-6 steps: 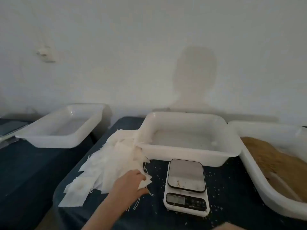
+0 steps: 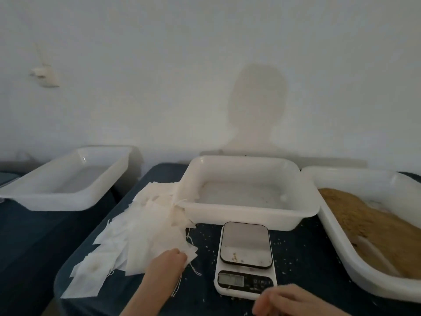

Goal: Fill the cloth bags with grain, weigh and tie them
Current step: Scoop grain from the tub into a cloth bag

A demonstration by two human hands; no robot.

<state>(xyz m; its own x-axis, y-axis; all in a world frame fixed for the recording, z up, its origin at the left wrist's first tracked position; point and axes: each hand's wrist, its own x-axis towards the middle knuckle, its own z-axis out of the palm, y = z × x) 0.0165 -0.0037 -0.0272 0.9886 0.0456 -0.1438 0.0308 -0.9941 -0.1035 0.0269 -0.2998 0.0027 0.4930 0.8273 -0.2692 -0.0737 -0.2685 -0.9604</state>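
Observation:
A heap of flat white cloth bags (image 2: 145, 226) with loose strings lies on the dark table, left of centre. My left hand (image 2: 167, 262) reaches onto the heap's near right corner and pinches the edge of one bag there. A small white kitchen scale (image 2: 246, 258) with a steel plate stands right of the heap, with nothing on it but a few grains. My right hand (image 2: 289, 301) hovers low at the bottom edge, just in front of the scale, fingers loosely curled and holding nothing. Brown grain (image 2: 364, 226) fills the white tub (image 2: 337, 247) at the right.
A white tub (image 2: 250, 215) with only grain dust in it stands behind the scale. Another white tub (image 2: 63, 195) sits on a separate dark surface at the far left, across a gap. Spilled grains dot the table around the scale. A white wall rises close behind.
My right hand has come up into view at the bottom edge in front of the scale. My left hand stays on the near corner of the bag heap.

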